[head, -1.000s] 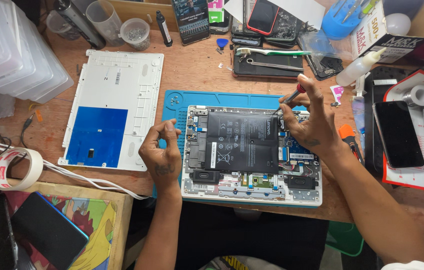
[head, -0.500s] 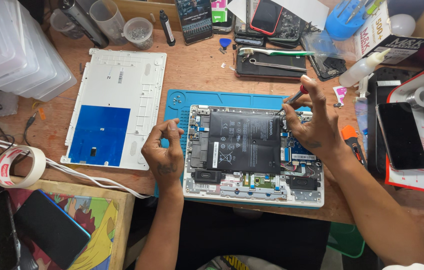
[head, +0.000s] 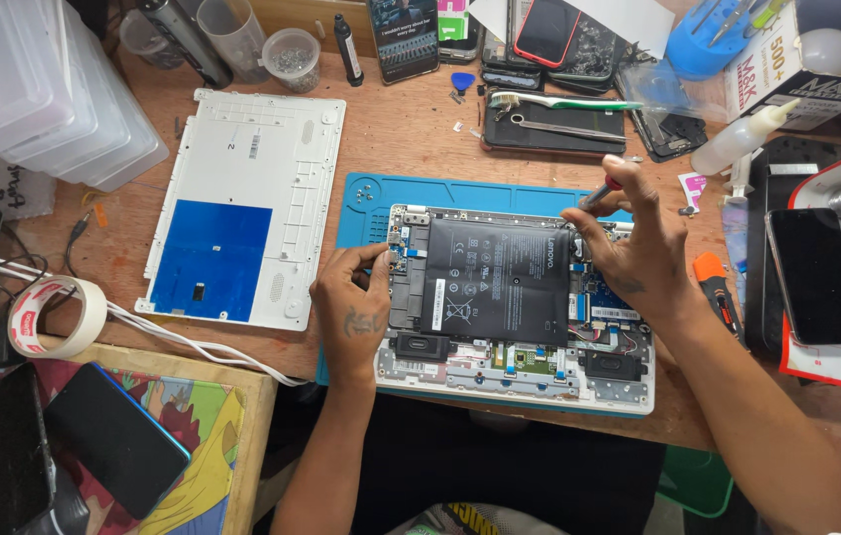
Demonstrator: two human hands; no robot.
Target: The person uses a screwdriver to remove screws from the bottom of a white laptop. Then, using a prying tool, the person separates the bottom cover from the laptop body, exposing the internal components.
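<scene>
Fingers (head: 373,260) of the left hand (head: 353,309) are pinched narrowly over the left edge of the opened laptop (head: 515,307), touching the small board just beside the black battery (head: 495,279); whether anything is gripped between them cannot be told. Compared with a second ago, this hand has been moved up and to the right, from a loose curl held off the casing to contact with the board near the top-left corner. The right hand (head: 638,248) is closed around a small screwdriver (head: 601,191) with a red collar, its tip lowered at the upper right corner of the battery; that hold and that spot are seen much the same in the earlier pictures. From this it is judged that the work at the right corner is carried on while the left side is now being steadied or picked at.

The laptop is laid open on a blue mat (head: 366,203) near the front of the wooden surface (head: 411,129), its inner parts exposed. Its white bottom cover (head: 262,149) has been set aside to the left, well apart from both hands. A roll of tape (head: 57,317) lies further left, and a toothbrush (head: 559,101) rests behind the mat.
</scene>
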